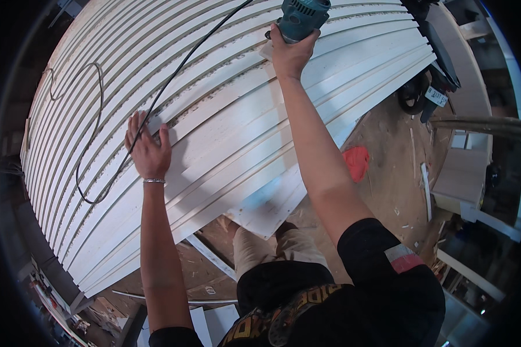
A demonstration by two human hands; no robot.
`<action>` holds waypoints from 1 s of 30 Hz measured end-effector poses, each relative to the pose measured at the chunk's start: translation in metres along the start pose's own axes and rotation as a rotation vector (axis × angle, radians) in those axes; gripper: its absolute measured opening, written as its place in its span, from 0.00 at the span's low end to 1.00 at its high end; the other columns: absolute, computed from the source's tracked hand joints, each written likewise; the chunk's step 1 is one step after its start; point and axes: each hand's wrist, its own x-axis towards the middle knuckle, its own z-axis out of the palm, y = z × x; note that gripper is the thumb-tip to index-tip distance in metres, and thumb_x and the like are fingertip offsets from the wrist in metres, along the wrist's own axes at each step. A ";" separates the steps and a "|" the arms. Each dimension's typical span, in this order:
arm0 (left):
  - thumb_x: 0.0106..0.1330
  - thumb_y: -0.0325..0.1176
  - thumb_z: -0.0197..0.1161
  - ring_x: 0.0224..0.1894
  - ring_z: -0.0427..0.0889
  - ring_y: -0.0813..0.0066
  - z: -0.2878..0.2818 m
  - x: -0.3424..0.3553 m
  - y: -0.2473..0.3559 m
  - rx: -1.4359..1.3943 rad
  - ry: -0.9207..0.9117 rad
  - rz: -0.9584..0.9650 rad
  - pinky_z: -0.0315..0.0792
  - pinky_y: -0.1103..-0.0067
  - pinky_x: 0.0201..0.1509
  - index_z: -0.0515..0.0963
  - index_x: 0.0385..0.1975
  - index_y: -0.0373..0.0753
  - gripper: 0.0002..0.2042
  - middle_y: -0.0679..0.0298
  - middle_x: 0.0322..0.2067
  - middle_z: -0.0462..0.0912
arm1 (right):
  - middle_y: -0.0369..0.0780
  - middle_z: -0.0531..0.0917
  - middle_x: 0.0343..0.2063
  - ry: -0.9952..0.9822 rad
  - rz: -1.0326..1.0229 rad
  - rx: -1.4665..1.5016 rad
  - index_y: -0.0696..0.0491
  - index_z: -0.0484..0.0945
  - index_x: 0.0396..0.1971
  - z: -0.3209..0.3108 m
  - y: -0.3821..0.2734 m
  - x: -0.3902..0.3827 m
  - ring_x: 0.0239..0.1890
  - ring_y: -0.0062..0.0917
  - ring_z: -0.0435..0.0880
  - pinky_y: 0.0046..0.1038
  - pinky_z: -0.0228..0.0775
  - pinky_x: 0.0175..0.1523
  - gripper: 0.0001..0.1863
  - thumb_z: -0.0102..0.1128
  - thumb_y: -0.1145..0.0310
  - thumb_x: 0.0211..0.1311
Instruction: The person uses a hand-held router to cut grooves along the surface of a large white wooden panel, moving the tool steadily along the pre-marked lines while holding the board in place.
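A teal handheld power tool (pixel 301 20) that looks like a trim router is in my right hand (pixel 292 55), whose fingers wrap round its lower body. Part of a pale, see-through base shows beside the hand, over the far side of the white strips; the tool's top is cut off by the picture's edge. My left hand (pixel 149 147) lies flat with fingers stretched on the long white strips (pixel 226 127), which are laid side by side. A black cord (pixel 188 61) runs across the strips and passes at the left hand's fingers.
Dust and shavings line several strip edges. A white board (pixel 266 211) juts out near my legs. On the brown floor lie a red cloth or bag (pixel 356 162) and a thin white strip (pixel 426 191). A motorbike (pixel 431 95) stands at right, near pale cabinet parts (pixel 460 176).
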 end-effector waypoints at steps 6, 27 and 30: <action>0.76 0.45 0.55 0.74 0.63 0.51 0.001 -0.001 0.008 -0.033 0.006 0.035 0.53 0.57 0.77 0.70 0.68 0.36 0.26 0.51 0.69 0.68 | 0.47 0.79 0.48 0.006 0.007 -0.019 0.58 0.63 0.56 -0.020 0.039 0.055 0.49 0.40 0.81 0.42 0.72 0.56 0.40 0.82 0.59 0.53; 0.77 0.42 0.46 0.72 0.67 0.48 0.004 0.010 0.010 0.074 -0.086 0.022 0.59 0.59 0.74 0.68 0.70 0.34 0.26 0.48 0.71 0.68 | 0.49 0.79 0.48 0.067 0.114 0.141 0.59 0.65 0.53 -0.100 0.163 0.259 0.52 0.42 0.79 0.41 0.68 0.59 0.36 0.81 0.65 0.51; 0.78 0.39 0.46 0.73 0.65 0.47 0.006 0.009 0.005 -0.022 -0.101 0.021 0.59 0.59 0.75 0.67 0.70 0.32 0.26 0.46 0.71 0.67 | 0.49 0.79 0.48 0.073 0.121 0.070 0.58 0.65 0.53 -0.109 0.177 0.288 0.52 0.42 0.79 0.41 0.68 0.60 0.36 0.81 0.66 0.51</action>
